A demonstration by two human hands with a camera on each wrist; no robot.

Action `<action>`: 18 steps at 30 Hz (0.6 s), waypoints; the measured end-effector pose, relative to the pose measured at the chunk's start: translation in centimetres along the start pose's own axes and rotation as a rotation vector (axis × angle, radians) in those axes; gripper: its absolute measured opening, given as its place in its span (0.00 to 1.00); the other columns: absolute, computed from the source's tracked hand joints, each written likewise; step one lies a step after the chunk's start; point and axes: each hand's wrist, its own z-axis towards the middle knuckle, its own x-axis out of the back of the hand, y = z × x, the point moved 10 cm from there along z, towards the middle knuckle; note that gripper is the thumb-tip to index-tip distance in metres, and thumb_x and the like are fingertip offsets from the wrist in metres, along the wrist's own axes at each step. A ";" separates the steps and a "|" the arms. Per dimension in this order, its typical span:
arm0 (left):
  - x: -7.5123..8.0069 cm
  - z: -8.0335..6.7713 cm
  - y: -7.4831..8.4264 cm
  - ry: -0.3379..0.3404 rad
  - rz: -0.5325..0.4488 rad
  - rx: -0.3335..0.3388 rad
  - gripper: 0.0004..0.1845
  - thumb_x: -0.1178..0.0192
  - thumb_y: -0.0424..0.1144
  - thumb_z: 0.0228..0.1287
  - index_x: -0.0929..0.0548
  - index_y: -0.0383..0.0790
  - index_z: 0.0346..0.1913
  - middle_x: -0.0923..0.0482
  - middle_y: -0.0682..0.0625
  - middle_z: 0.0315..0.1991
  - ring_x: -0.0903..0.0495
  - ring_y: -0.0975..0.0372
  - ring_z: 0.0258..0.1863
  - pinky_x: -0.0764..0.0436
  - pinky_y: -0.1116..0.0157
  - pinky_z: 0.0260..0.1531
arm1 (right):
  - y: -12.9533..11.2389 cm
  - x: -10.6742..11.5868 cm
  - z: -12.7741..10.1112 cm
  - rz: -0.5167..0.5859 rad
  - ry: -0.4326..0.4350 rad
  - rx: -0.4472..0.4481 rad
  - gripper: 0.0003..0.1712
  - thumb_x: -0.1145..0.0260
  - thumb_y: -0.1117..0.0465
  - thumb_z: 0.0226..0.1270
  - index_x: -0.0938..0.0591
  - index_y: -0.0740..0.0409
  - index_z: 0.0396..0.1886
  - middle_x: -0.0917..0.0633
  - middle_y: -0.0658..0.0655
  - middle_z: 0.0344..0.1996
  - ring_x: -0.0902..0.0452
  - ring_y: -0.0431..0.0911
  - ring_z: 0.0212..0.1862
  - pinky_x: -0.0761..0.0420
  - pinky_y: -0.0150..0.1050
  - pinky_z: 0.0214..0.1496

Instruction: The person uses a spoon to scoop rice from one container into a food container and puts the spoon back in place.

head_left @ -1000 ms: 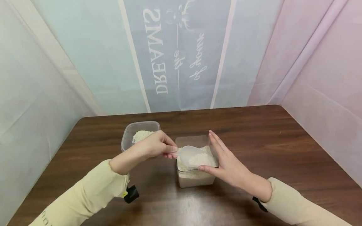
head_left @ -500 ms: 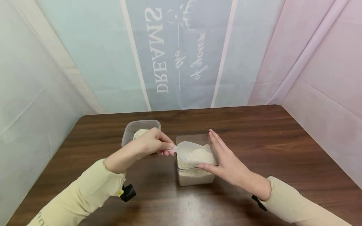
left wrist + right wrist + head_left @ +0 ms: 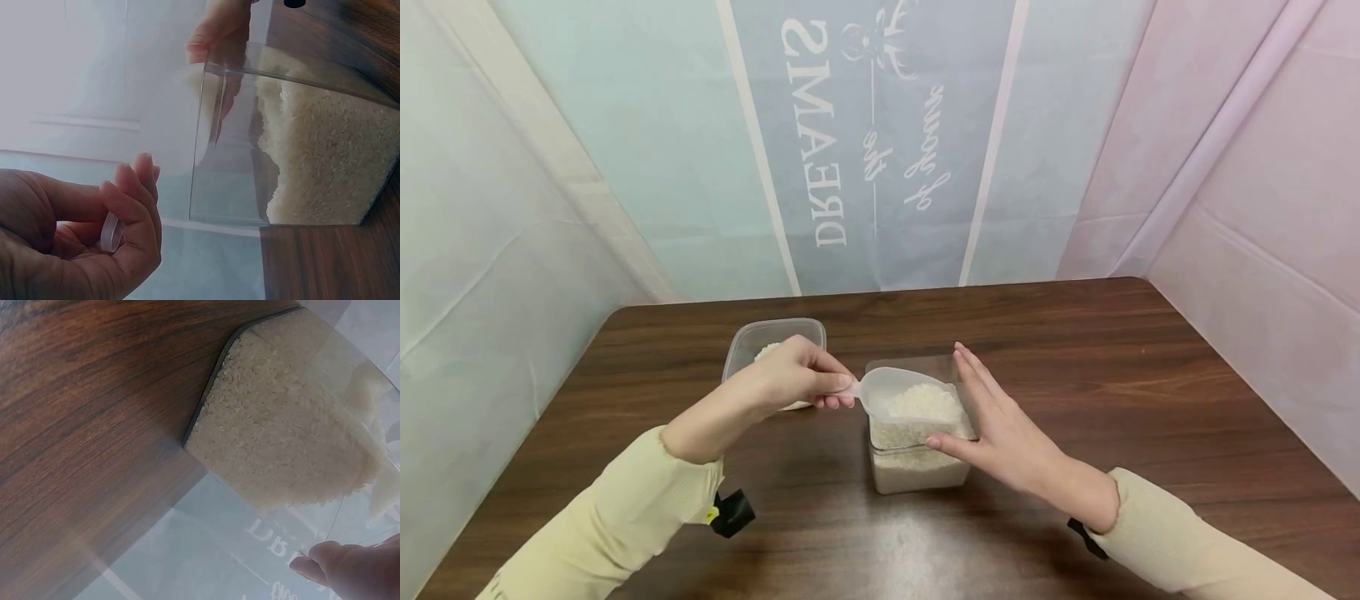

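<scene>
Two bare hands work over a clear, square-sided container (image 3: 880, 451) of rice, which stands about midway between the left and right edges of the brown table (image 3: 1060, 358). The left hand (image 3: 793, 375) pinches the handle of a whitish, translucent scoop (image 3: 878, 385) between thumb and curled fingers; its bowl, carrying a mound of rice (image 3: 928, 402), lies over the container's mouth. Whether bowl and rim touch cannot be told. The right hand (image 3: 1003, 433) rests against the container's right side, fingers straight, thumb spread apart at the near rim. Towards the table's far left corner stands a clear tub (image 3: 747, 348) holding white grains, partly hidden by the left hand.
</scene>
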 end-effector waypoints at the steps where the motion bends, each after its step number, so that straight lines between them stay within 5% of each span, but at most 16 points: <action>1: 0.1 -0.1 0.1 0.002 -0.001 -0.002 0.11 0.45 0.27 0.61 0.22 0.18 0.40 0.19 0.46 0.23 0.26 0.71 0.19 0.27 0.76 0.22 | 0.0 0.1 0.0 0.003 0.001 0.000 0.57 0.37 0.39 0.55 0.57 0.59 0.71 0.56 0.53 0.71 0.54 0.52 0.70 0.40 0.53 0.62; 18: 1.3 -0.8 0.4 0.029 -0.057 -0.032 0.12 0.45 0.26 0.61 0.23 0.16 0.42 0.20 0.48 0.23 0.27 0.70 0.20 0.26 0.75 0.24 | -0.2 0.3 0.2 -0.002 0.000 0.012 0.57 0.36 0.39 0.55 0.57 0.60 0.71 0.55 0.54 0.71 0.54 0.51 0.70 0.40 0.53 0.63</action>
